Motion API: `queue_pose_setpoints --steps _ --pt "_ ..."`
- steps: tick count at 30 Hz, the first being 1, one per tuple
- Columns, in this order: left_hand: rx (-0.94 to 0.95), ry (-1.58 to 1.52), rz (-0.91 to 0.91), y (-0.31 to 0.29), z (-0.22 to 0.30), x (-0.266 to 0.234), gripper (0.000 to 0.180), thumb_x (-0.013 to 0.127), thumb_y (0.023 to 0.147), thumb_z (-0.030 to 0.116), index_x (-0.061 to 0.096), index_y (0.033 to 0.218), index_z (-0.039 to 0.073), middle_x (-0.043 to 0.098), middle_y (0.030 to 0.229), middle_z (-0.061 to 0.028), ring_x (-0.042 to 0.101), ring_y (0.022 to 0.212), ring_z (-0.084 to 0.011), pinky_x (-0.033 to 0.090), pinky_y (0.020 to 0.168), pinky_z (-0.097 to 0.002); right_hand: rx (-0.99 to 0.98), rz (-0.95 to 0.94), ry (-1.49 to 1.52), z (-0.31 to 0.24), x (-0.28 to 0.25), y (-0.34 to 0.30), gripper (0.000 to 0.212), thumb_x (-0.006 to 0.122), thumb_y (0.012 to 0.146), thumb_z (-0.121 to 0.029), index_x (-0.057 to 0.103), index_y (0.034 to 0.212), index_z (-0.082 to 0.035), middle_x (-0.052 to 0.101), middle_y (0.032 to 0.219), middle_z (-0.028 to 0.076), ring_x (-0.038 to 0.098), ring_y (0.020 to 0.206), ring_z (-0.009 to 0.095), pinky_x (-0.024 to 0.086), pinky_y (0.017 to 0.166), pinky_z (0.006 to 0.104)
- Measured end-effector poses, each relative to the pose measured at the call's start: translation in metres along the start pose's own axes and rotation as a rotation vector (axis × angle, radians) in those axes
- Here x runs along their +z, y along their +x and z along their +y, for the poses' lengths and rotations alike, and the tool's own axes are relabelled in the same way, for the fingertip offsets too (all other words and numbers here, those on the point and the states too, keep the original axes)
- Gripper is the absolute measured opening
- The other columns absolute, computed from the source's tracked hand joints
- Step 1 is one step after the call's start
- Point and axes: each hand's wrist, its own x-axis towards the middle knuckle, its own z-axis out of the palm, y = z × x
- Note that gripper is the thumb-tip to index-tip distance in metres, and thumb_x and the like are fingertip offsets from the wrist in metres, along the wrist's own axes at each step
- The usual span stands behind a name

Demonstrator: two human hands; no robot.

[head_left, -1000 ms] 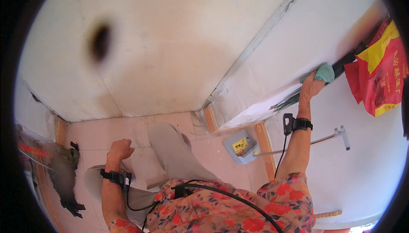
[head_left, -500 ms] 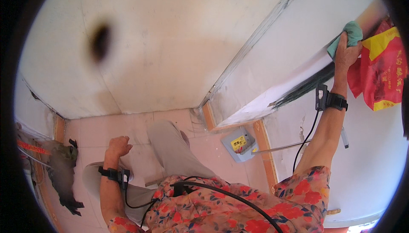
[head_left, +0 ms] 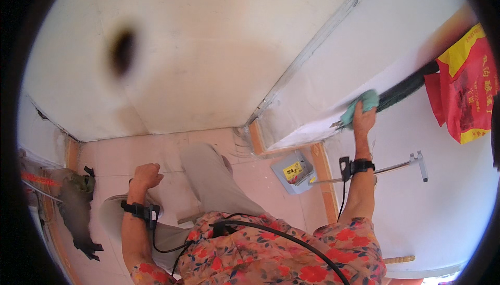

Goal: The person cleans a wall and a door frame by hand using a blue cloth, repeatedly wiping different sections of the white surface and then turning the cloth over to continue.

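My right hand (head_left: 364,121) is closed on a green cloth (head_left: 369,99), which lies against the white wall at the lower end of a dark green strip (head_left: 403,91). The cloth is bunched up under my fingers and covers part of that strip. My left hand (head_left: 147,175) hangs above my left knee with its fingers curled in. I see nothing in it. Both wrists carry black straps with small devices and cables.
A grey dustpan (head_left: 292,173) with a yellow label and a long metal handle (head_left: 388,169) leans by the right wall. A red and yellow bag (head_left: 469,87) hangs at the far right. Dark cloth (head_left: 78,212) lies on the left. Pale walls meet ahead above pink floor tiles (head_left: 161,152).
My right hand has swept the green cloth down along the wall, toward the left and nearer to me, away from beside the bag. My left hand has hardly moved.
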Motion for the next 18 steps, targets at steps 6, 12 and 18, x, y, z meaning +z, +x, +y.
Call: queue_pose_setpoints --steps 6,12,18 --pt "-0.048 0.02 -0.055 -0.006 -0.005 -0.001 0.03 0.062 0.077 0.031 0.061 0.09 0.004 0.064 0.092 -0.0167 0.061 0.09 -0.0329 0.048 0.077 -0.0431 0.063 0.082 0.005 -0.016 -0.023 0.029 0.054 0.061 0.08 -0.035 0.048 0.121 -0.002 0.058 0.113 0.02 0.055 0.105 0.036 0.041 0.09 0.0415" --pt "-0.054 0.0 -0.006 -0.004 -0.014 0.008 0.03 0.062 0.078 0.031 0.061 0.089 0.004 0.063 0.093 -0.0173 0.06 0.091 -0.0333 0.047 0.078 -0.0436 -0.031 0.423 -0.076 -0.063 -0.063 0.16 0.054 0.058 0.08 -0.035 0.048 0.113 0.006 0.055 0.109 0.027 0.054 0.1 0.042 0.042 0.086 0.0447" --pt "-0.009 -0.017 0.004 -0.003 -0.004 -0.003 0.029 0.062 0.078 0.029 0.06 0.091 0.003 0.063 0.091 -0.0176 0.06 0.089 -0.0345 0.047 0.077 -0.0449 -0.055 0.48 -0.087 -0.028 -0.021 0.118 0.047 0.058 0.081 -0.025 0.047 0.113 0.006 0.055 0.106 0.026 0.053 0.099 0.041 0.042 0.086 0.0437"
